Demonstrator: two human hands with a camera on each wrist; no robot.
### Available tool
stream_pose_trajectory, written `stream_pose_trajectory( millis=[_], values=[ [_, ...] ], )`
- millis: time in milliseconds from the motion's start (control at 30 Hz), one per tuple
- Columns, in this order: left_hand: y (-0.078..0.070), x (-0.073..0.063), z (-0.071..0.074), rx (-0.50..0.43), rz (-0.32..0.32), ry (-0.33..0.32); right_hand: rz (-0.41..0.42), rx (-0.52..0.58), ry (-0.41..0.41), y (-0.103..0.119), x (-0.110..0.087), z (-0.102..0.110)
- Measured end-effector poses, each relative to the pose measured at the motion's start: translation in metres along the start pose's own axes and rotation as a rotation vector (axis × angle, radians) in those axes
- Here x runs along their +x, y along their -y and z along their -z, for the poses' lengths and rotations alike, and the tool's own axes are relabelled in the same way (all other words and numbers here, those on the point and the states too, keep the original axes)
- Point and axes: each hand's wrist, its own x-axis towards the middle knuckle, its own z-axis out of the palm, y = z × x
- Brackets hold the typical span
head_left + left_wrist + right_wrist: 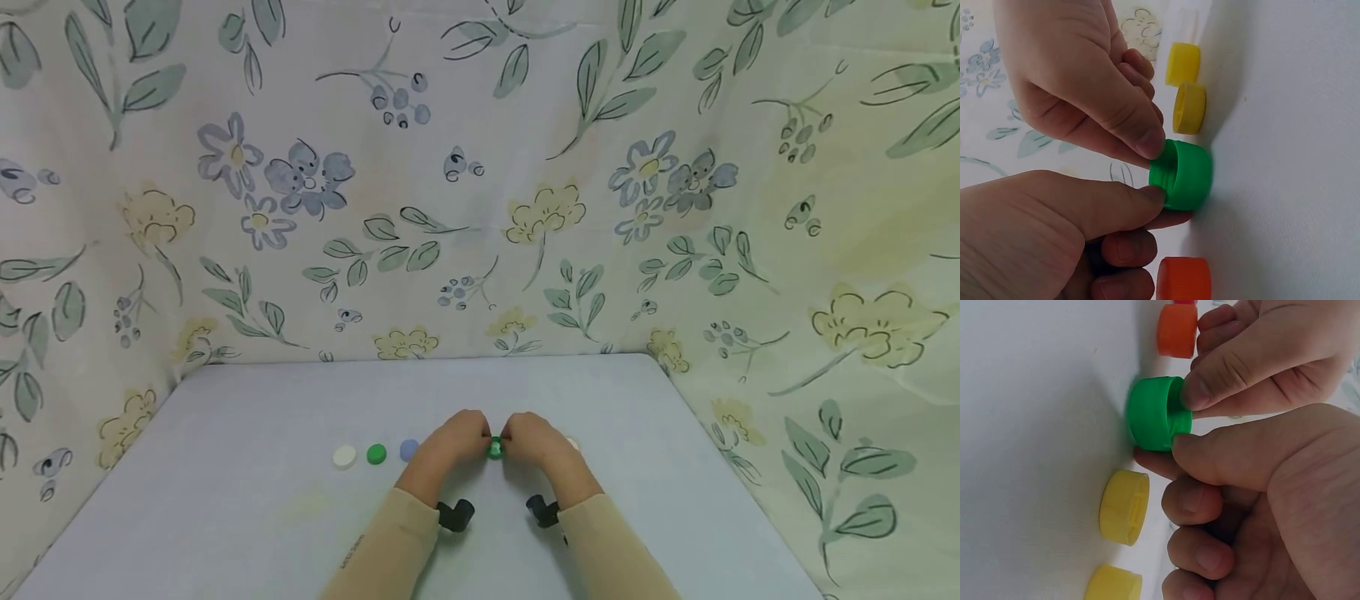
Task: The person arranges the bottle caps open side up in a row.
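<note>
Both hands pinch the same green bottle cap [495, 450] between thumbs and fingertips, one hand at each side. In the left wrist view the green cap [1192, 176] has its hollow side facing the hands, and the thumbs lie at its rim. My left hand [459, 437] comes from the left, its other fingers curled under the palm. Opposite it is my right hand [536, 442], also with its remaining fingers curled. The right wrist view has the green cap [1149, 414] low over the white table, beside an orange cap [1177, 331] and a yellow cap [1124, 507].
A white cap [344, 457], another green cap [377, 454] and a blue cap [409, 451] stand in a row on the table [255, 508] left of the hands. Right of the hands, a pale cap [573, 443] is partly hidden. Floral cloth [465, 183] hangs behind.
</note>
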Motion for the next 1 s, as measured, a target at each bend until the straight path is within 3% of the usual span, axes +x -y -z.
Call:
stream_pose_trajectory(
  millis=[600,833,1000],
  values=[
    [0.001,0.001,-0.002,0.093,0.032,-0.064,0.004,-0.07,-0.072,0.004,0.002,-0.003],
    [-0.004,-0.007,0.007,0.147,0.043,-0.099,0.028,-0.081,-0.113,0.012,0.003,-0.001],
    [-0.005,-0.017,0.015,0.162,0.081,-0.095,0.106,-0.09,-0.133,0.017,0.004,-0.004]
  ],
)
